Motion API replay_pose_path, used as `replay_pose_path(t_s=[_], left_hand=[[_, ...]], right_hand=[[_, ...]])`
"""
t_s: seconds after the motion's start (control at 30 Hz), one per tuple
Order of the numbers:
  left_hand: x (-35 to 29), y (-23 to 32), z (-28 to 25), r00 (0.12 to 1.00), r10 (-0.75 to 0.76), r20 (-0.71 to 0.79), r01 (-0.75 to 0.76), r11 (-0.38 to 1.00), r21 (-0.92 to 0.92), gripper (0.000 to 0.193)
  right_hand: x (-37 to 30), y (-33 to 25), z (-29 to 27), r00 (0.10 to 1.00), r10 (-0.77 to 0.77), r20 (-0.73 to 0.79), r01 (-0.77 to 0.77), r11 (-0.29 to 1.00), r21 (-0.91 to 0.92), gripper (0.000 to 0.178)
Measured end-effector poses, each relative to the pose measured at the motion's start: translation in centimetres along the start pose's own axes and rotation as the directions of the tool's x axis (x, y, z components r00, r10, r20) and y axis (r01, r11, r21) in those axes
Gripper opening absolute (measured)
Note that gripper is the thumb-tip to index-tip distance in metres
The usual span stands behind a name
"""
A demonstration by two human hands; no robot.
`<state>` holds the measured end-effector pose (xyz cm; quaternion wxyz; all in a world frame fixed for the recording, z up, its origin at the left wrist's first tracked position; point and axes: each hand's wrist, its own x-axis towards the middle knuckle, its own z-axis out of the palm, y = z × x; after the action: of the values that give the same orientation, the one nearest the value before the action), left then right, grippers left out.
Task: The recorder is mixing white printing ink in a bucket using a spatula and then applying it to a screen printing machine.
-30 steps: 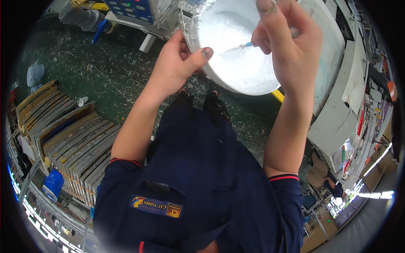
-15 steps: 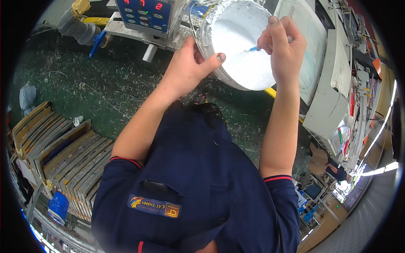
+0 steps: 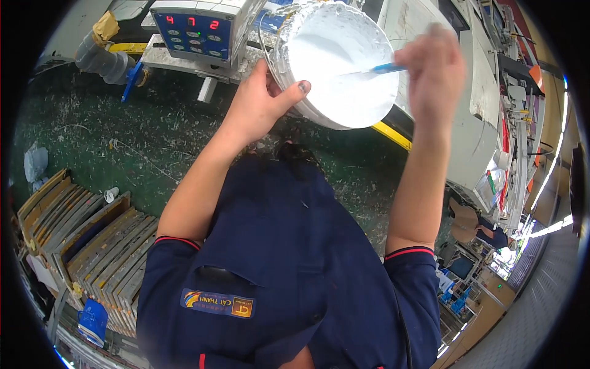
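A tilted white bucket [image 3: 319, 119], its far rim crusted with dried white stuff, holds a thick white paste or paint [image 3: 322, 58]. My left hand [image 3: 255, 107] grips its left side, the thumb over the near wall and the fingers behind, partly hidden. In my right hand [image 3: 435, 77], blurred by motion, is a blue-handled spatula [image 3: 388, 67]. The spatula's pale front end lies in the white paste, so its exact shape is hard to see. The hand itself is just right of the bucket's rim.
A blue control panel [image 3: 193, 35] with a red display stands left of the bucket, above a pipe with a blue valve lever [image 3: 131, 81]. Flat frames [image 3: 110, 252] are stacked at lower left. Pale machinery [image 3: 470, 135] lines the right. The green floor [image 3: 153, 144] is paint-spattered.
My right hand has moved right, drawing the spatula outward so more of its blue handle shows. My left hand keeps its grip; the bucket and surroundings sit slightly further left in view.
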<state>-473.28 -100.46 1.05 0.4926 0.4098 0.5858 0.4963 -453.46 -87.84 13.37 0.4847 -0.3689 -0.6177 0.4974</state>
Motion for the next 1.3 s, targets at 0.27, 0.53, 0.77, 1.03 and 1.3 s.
replay_pose_path(t_s=[0.27, 0.53, 0.77, 1.03, 1.3], left_hand=[[0.3, 0.2, 0.6, 1.0, 0.002, -0.022, -0.002, 1.0, 0.005, 0.065], [-0.3, 0.7, 0.9, 0.999, -0.026, -0.046, 0.02, 0.994, -0.112, 0.065], [-0.3, 1.0, 0.9, 0.997, -0.065, -0.035, 0.058, 0.982, -0.177, 0.064], [-0.1, 1.2, 0.8, 0.998, -0.063, 0.0, 0.062, 0.985, -0.162, 0.063], [0.0, 0.7, 0.8, 0.998, -0.068, -0.007, 0.066, 0.986, -0.153, 0.064]], right_hand=[[3.4, -2.8, 1.2, 0.965, -0.23, -0.129, 0.237, 0.971, 0.041, 0.023], [2.7, 3.3, 3.7, 0.944, -0.081, 0.319, -0.026, 0.948, 0.317, 0.027], [1.3, 0.8, 0.3, 0.738, 0.071, 0.671, -0.253, 0.951, 0.178, 0.037], [5.4, -1.8, -4.0, 0.731, -0.12, 0.671, -0.143, 0.935, 0.323, 0.032], [5.1, -0.6, -0.1, 0.774, -0.35, 0.527, 0.278, 0.937, 0.213, 0.03]])
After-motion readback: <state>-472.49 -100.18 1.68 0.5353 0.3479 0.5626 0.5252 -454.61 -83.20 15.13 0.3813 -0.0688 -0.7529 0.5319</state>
